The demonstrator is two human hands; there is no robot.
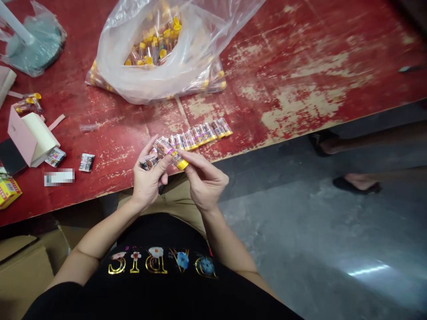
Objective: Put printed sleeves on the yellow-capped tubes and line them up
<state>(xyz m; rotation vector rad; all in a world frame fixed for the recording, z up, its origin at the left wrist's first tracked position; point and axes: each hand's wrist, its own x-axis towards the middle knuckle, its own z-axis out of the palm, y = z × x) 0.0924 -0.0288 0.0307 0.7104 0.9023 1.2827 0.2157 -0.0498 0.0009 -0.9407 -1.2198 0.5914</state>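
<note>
Near the table's front edge, my left hand (pixel 149 178) is closed on a small clear tube (pixel 169 150) with a yellow cap and a printed label. A dark printed packet (pixel 148 162) also lies in its fingers. My right hand (pixel 206 178) pinches the tube's yellow-capped end. Just beyond both hands, a row of similar yellow-capped tubes (pixel 200 135) lies side by side on the red table (pixel 247 129). Farther back, an open clear plastic bag (pixel 140 84) holds several more of them.
At the left are a pink box (pixel 25 138), small packets (pixel 87 162), loose tubes (pixel 30 103) and a yellow box (pixel 8 191). A plastic-wrapped stand (pixel 33 44) is behind. Cardboard (pixel 30 266) lies below. Another person's feet (pixel 362 181) show at the right.
</note>
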